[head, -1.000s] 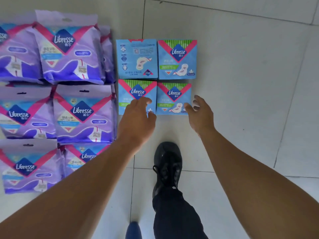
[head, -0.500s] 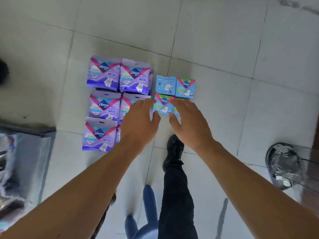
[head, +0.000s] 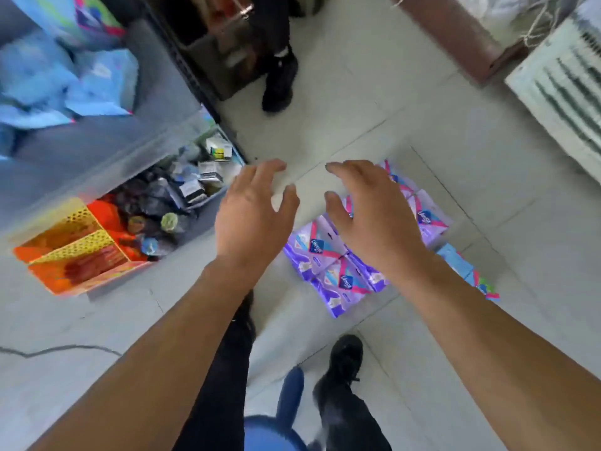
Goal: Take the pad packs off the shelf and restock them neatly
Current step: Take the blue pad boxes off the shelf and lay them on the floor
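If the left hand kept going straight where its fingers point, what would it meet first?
Probably bare floor tile: the left hand points its open, empty fingers up-frame between the cluttered bin and the purple pad packs. Depth is unclear in this blurred view.

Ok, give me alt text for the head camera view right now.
Both hands, left and right, hang open and empty above a tiled floor, with purple packs laid in rows beneath the right hand. Blue packs lie beside them; a shelf stands at left.
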{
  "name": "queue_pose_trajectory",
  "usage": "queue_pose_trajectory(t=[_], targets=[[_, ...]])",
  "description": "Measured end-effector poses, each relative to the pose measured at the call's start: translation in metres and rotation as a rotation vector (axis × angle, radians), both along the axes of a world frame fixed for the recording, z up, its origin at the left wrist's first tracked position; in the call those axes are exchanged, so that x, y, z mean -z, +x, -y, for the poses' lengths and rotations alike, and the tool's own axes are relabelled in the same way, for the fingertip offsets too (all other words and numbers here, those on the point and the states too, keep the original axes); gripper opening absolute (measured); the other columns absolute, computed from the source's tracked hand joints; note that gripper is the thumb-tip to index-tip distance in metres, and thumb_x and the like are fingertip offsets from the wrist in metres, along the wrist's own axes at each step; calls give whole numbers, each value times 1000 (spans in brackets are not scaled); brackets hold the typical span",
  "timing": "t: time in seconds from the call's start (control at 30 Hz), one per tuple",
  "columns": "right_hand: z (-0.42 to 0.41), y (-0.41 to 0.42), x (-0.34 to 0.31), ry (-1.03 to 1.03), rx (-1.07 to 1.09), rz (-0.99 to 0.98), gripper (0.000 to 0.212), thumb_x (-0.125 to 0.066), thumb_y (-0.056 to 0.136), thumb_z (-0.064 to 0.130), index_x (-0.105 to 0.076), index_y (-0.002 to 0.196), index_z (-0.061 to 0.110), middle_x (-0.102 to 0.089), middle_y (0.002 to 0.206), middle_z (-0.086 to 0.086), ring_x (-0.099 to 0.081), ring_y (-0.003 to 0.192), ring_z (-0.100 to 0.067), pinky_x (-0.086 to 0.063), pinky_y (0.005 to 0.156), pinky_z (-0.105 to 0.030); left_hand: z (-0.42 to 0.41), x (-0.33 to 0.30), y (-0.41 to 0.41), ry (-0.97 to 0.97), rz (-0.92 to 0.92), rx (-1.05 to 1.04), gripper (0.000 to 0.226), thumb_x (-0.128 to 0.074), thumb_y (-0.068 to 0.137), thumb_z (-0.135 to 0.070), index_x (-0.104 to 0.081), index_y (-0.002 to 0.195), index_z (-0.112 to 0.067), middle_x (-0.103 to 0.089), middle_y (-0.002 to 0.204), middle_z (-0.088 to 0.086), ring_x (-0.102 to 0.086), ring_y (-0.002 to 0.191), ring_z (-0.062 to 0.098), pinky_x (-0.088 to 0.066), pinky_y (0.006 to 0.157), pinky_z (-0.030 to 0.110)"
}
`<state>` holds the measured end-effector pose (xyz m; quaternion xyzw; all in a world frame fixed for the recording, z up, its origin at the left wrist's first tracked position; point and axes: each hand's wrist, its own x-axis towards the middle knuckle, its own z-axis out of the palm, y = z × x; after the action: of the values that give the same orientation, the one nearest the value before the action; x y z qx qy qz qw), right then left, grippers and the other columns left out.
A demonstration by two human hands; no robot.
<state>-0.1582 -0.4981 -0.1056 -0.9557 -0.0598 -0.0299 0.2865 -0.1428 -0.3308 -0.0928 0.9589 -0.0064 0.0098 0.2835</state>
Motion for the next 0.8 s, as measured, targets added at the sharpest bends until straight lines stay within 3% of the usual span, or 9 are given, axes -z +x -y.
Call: queue_pose_trajectory(t=[0.13, 0.33, 0.5, 0.63, 0.8], targets=[[-74, 27, -23, 58, -160, 32, 39, -50, 92, 27, -56, 127, 11, -60, 118, -9, -57, 105, -33, -52, 80, -48, -77, -25, -5, -49, 29, -232, 35, -54, 88, -35, -59, 122, -26, -61, 119, -3, -57, 107, 18, -44, 80, 27], [-205, 67, -24, 152, -289, 36, 40, -50, 91, 29, -56, 128, 14, -60, 119, -5, -56, 108, -28, -51, 84, -45, -200, -24, 7, -22, 59, -409, 27, -58, 89, -26, -61, 116, -24, -63, 113, -3, -59, 99, 19, -40, 74, 24], [-294, 112, -5, 166, -312, 1, 47, -56, 89, 33, -52, 132, 17, -57, 120, -1, -56, 104, -21, -49, 84, -37, -284, 1, 38, -66, 41, -512, 30, -58, 89, -29, -60, 119, -26, -60, 115, -4, -58, 103, 16, -40, 77, 25], [-368, 166, 8, 136, -329, 16, 50, -64, 86, 31, -52, 131, 13, -57, 124, -7, -57, 109, -28, -48, 88, -40, -347, 18, 79, -103, 59, -533, 32, -60, 87, -28, -61, 118, -24, -62, 116, -3, -58, 107, 18, -41, 83, 26], [-458, 214, 9, 94, -392, 31, 62, -70, 83, 37, -47, 136, 16, -53, 125, -7, -53, 113, -28, -43, 88, -37, -413, 24, 121, -143, 82, -584, 34, -60, 86, -32, -58, 120, -24, -60, 118, -6, -57, 107, 17, -41, 81, 24]])
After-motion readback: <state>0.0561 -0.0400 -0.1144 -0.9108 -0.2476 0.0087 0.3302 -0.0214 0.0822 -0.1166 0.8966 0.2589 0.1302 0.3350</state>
